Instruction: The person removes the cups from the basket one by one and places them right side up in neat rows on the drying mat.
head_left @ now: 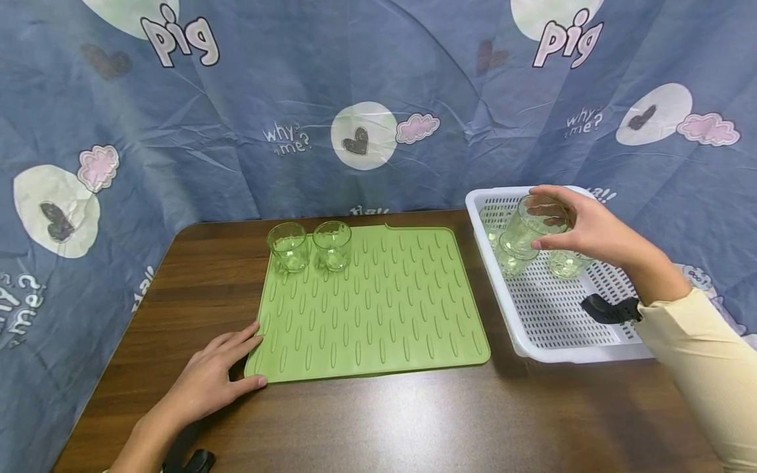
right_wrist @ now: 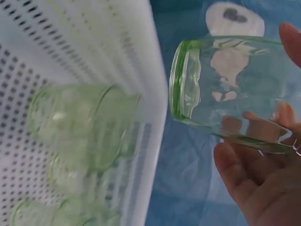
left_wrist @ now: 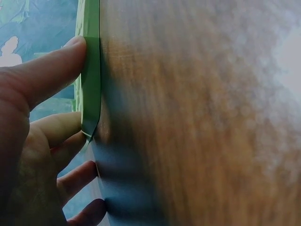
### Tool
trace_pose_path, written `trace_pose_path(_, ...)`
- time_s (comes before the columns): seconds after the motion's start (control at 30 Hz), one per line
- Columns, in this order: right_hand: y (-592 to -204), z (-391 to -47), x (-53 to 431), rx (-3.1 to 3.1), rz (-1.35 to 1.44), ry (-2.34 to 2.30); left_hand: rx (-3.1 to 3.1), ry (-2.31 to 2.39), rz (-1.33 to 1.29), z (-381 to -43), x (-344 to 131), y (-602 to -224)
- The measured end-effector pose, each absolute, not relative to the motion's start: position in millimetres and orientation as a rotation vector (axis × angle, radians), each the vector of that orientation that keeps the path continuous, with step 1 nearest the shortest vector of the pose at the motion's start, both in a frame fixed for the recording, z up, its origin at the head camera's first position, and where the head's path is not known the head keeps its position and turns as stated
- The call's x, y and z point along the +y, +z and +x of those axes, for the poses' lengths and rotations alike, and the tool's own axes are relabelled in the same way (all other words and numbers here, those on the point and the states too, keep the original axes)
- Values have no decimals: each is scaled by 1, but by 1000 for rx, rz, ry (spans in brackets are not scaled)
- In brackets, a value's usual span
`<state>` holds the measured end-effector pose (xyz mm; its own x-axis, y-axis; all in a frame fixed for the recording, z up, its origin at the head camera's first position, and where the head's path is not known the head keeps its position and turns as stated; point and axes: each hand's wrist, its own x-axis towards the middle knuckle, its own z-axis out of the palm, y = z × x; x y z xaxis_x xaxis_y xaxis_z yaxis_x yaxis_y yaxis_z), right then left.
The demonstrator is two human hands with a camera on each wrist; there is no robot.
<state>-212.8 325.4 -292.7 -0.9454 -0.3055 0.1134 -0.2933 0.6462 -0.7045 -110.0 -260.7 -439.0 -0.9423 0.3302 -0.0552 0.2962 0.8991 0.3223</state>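
Note:
My right hand (head_left: pixel 576 220) grips a clear green drinking glass (head_left: pixel 525 230) near its rim, above the white basket (head_left: pixel 514 332). In the right wrist view the held glass (right_wrist: pixel 225 89) lies sideways, its thick base pointing left. Several more green glasses (head_left: pixel 566 264) stand below in the basket, partly hidden by the hand and the held glass. My left hand (head_left: pixel 207 378) rests at the left front corner of a green ribbed mat (head_left: pixel 378 309), its thumb and fingertips touching the edge. Two green glasses (head_left: pixel 288 247) stand side by side at the mat's far left corner.
The brown wooden table (head_left: pixel 378 420) carries both mat and basket, with a strip of bare wood between them. A blue printed cloth (head_left: pixel 414 177) hangs along the back and left sides. The basket's raised rim surrounds the glasses inside.

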Motion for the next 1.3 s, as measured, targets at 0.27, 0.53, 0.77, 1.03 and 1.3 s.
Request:
trace_pose_path(0.27,-285,-236,276,2787,-636,-1120,2944,475,486,-109,-261,-436)
trace_pose_path(0.53,-295,-272,213,2735,-682,-1016,2940,474,492,-110,-260,-436)
trace_pose_path(0.77,-308,-288,167,2698,-700,-1038,2950,470,494,-110,-260,-437)
trace_pose_path(1.03,-330,-299,137,2621,-610,-1171,2945,478,494,-108,-258,-437)
trace_pose_path(1.3,-348,-307,124,2627,-517,-1181,2945,483,491,-109,-259,-437)
